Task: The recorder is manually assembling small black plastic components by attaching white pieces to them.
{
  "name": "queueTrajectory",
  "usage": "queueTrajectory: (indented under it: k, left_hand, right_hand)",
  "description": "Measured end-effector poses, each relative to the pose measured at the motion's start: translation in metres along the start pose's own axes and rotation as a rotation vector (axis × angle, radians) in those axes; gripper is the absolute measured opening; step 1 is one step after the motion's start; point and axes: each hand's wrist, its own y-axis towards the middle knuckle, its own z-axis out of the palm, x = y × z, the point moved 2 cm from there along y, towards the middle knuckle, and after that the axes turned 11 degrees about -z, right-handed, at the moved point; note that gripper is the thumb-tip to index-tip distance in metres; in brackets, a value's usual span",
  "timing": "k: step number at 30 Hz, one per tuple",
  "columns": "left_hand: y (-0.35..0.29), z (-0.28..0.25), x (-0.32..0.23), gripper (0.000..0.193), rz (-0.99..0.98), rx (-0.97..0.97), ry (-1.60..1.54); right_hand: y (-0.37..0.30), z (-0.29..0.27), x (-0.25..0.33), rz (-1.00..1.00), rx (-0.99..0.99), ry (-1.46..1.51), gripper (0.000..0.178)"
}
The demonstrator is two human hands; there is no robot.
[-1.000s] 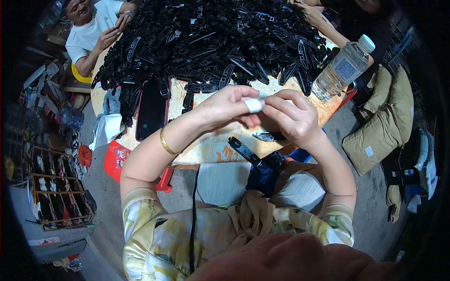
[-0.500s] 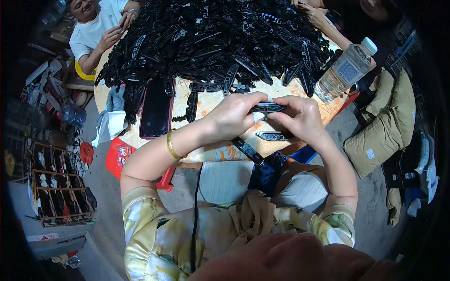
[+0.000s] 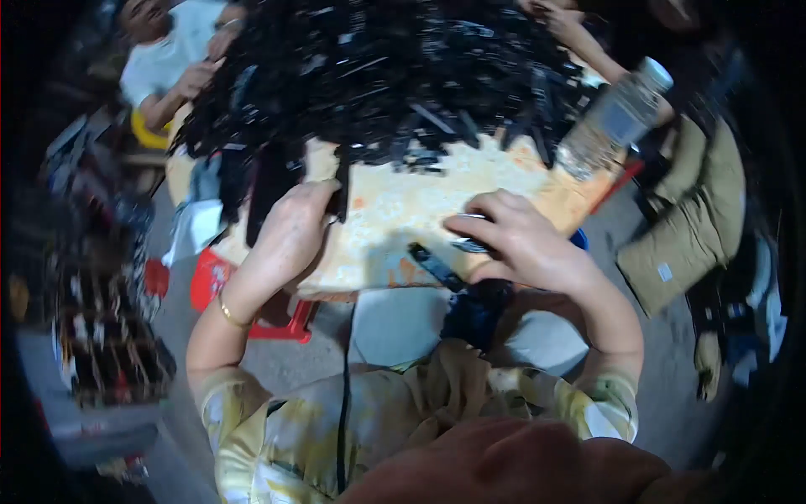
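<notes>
The picture is motion-blurred. My left hand reaches the near edge of a big pile of black plastic strips, its fingers curled around one black strip that hangs out of the pile. My right hand lies on the orange tabletop, fingers closed over a small dark part. Another black piece lies by the table's near edge, between my hands.
A clear plastic bottle stands at the table's right corner. A person in a white shirt sits at the far left, and another person's hands work at the far right. An olive jacket hangs right; a red stool stands below left.
My hands were together holding one small part. They have come apart: the left went left to the pile's edge, the right dropped to the tabletop. The view tilted closer.
</notes>
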Motion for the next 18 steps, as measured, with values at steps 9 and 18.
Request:
queueTrajectory:
  k: [9, 18]
  left_hand:
    - [0.047, 0.036, -0.026, 0.028, 0.108, -0.017, -0.169]
    - [0.059, 0.040, -0.045, 0.031, 0.133, 0.021, -0.288]
  right_hand:
    - [-0.023, 0.021, 0.001, 0.106, -0.289, -0.076, 0.061]
    - [0.002, 0.048, 0.014, 0.035, -0.357, -0.160, 0.052]
